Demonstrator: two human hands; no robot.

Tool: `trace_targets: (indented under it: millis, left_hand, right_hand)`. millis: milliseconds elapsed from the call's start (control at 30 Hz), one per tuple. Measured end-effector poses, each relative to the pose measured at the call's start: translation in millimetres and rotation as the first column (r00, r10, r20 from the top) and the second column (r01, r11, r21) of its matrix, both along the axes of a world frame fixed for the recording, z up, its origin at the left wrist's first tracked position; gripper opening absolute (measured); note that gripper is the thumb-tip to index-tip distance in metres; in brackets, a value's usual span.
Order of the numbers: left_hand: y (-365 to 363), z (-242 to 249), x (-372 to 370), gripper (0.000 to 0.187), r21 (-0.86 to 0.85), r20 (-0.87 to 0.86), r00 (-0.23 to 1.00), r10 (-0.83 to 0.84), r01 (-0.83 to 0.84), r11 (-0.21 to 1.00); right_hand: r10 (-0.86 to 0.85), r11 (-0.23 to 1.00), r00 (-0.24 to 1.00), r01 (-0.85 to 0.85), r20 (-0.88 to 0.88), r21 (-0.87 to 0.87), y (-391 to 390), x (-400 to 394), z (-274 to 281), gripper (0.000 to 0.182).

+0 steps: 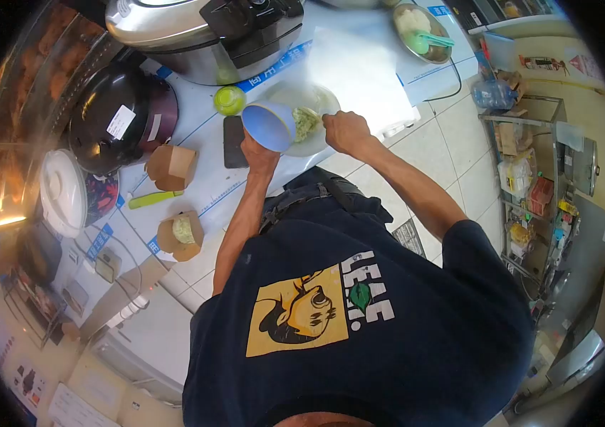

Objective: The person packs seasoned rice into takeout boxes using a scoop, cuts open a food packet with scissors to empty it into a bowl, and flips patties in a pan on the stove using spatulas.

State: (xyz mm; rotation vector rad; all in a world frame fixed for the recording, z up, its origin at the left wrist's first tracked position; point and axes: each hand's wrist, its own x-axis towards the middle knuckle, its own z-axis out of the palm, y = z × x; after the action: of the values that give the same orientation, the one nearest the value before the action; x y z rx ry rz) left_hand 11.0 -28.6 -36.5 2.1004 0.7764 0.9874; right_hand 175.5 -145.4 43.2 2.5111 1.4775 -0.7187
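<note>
My left hand (259, 154) is closed around a blue bowl (267, 127), tilted over a wide pale bowl (322, 98). Pale green food (306, 124) shows beside the blue bowl's rim, inside the wide bowl. At the wide bowl's right side, my right hand (348, 133) is closed in a grip; what it holds is hidden by the fingers. Left of the blue bowl lies a dark phone-like slab (235, 142), and a light green container (230, 100) stands just behind it.
A dark pot (123, 117) and a silver cooker (167, 35) stand behind. Two cardboard boxes, one open (171, 166) and one holding pale food (183, 229), flank a green-handled tool (154, 200). A metal bowl with a green scoop (427, 41) is at back right. Shelves (530, 185) line the right.
</note>
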Motion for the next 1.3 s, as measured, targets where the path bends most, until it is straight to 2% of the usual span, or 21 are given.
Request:
trace_targets:
  millis: [100,200,233,267,300,333,367,433,467,533,633,667,767,867,1033,1067,1100,1133,1167,1233,1300]
  left_hand:
    - [-3.0,-5.8,-4.3,0.032,-0.076,0.022,0.996,0.089,-0.088,0.993]
    - [-1.1,-15.3,-4.7,0.027,-0.067,0.023,0.999,0.048,-0.046,0.997]
    - [-0.6,-16.0,-2.1,0.022,-0.107,-0.003,0.999,0.05,-0.05,0.993]
    - [0.3,-16.3,0.2,0.017,-0.135,-0.036,0.996,0.081,-0.085,0.987]
    - [-3.8,-8.6,4.4,0.027,-0.306,-0.204,0.968,0.147,-0.206,0.93]
    - [-0.8,-13.1,7.7,0.032,-0.122,-0.078,0.984,0.161,-0.17,0.978]
    - [-2.2,-25.3,12.5,0.034,-0.194,-0.21,0.952,0.223,-0.264,0.945]
    - [-3.0,2.6,8.8,0.036,0.0,-0.281,0.953,0.116,-0.121,0.993]
    - [-3.8,4.7,9.9,0.036,0.006,-0.289,0.947,0.139,-0.144,0.99]
    - [-5.4,6.2,12.2,0.032,-0.042,-0.22,0.953,0.207,-0.222,0.974]
    - [-5.8,2.3,16.3,0.032,-0.06,-0.24,0.937,0.254,-0.275,0.96]
    - [-5.1,0.4,19.2,0.032,-0.063,-0.239,0.935,0.26,-0.283,0.957]
    - [-1.5,0.0,24.0,0.033,-0.141,-0.251,0.933,0.258,-0.299,0.944]
    - [-1.9,6.1,20.8,0.034,-0.188,-0.278,0.935,0.221,-0.278,0.942]
    - [2.9,-10.7,18.5,0.037,-0.214,-0.242,0.951,0.191,-0.244,0.946]
    - [2.9,-15.8,17.5,0.04,-0.189,-0.333,0.929,0.161,-0.233,0.954]
    - [1.5,-27.8,17.4,0.043,-0.162,-0.291,0.939,0.182,-0.236,0.958]
    - [3.3,-20.7,17.6,0.045,-0.225,-0.255,0.953,0.163,-0.222,0.949]
    - [3.7,-15.3,17.7,0.045,-0.152,-0.183,0.968,0.175,-0.203,0.967]
    - [10.0,-11.7,20.2,0.041,-0.182,-0.19,0.973,0.134,-0.169,0.969]
    - [15.6,-4.2,20.7,0.037,-0.239,-0.222,0.964,0.149,-0.202,0.95]
  right_hand:
    - [-0.057,0.998,0.996,0.056,-0.071,-0.018,0.9,5.5,-6.3,0.023]
    - [-0.006,0.998,0.995,0.0,-0.102,-0.058,-2.0,8.8,-25.9,0.023]
    - [0.066,0.994,0.992,-0.074,-0.109,-0.076,0.0,8.8,-40.6,0.023]
    - [0.123,0.992,0.989,-0.124,-0.082,0.0,-1.4,11.1,-54.0,0.023]
    - [0.182,0.981,0.981,-0.177,-0.067,0.077,-10.5,17.2,-64.9,0.023]
    - [0.313,0.94,0.95,-0.308,-0.011,0.143,-15.6,23.8,-71.9,0.023]
    - [0.136,0.989,0.991,-0.136,-0.002,0.058,-6.3,9.4,-43.3,0.019]
    - [0.105,0.991,0.965,-0.123,0.24,0.061,6.1,-5.3,-19.0,0.017]
    - [0.126,0.987,0.965,-0.145,0.231,0.067,10.7,-3.6,-23.0,0.017]
    - [0.26,0.937,0.897,-0.324,0.359,0.132,15.7,2.5,-29.1,0.02]
    - [0.419,0.864,0.858,-0.477,0.298,0.159,19.6,14.2,-16.2,0.022]
    - [0.399,0.906,0.893,-0.419,0.208,0.058,26.3,14.0,-6.6,0.026]
    - [0.313,0.95,0.943,-0.311,0.115,-0.03,34.7,7.6,-4.5,0.032]
    - [0.272,0.962,0.96,-0.27,0.059,-0.038,39.9,-6.6,-15.4,0.036]
    - [0.195,0.981,0.98,-0.195,-0.023,0.01,50.0,-7.6,-53.5,0.039]
    - [0.175,0.984,0.984,-0.175,-0.045,-0.002,52.2,-5.5,-57.9,0.04]
    - [0.17,0.985,0.983,-0.172,-0.063,-0.018,55.3,-1.5,-57.9,0.04]
    - [0.16,0.986,0.984,-0.163,-0.083,-0.033,58.7,3.4,-55.1,0.041]
    - [0.154,0.987,0.982,-0.158,-0.111,-0.028,61.0,7.2,-51.5,0.041]
    - [0.126,0.992,0.984,-0.129,-0.127,-0.012,59.7,15.9,-48.4,0.042]
    - [0.251,0.962,0.961,-0.236,-0.113,0.137,57.0,22.3,-51.0,0.043]
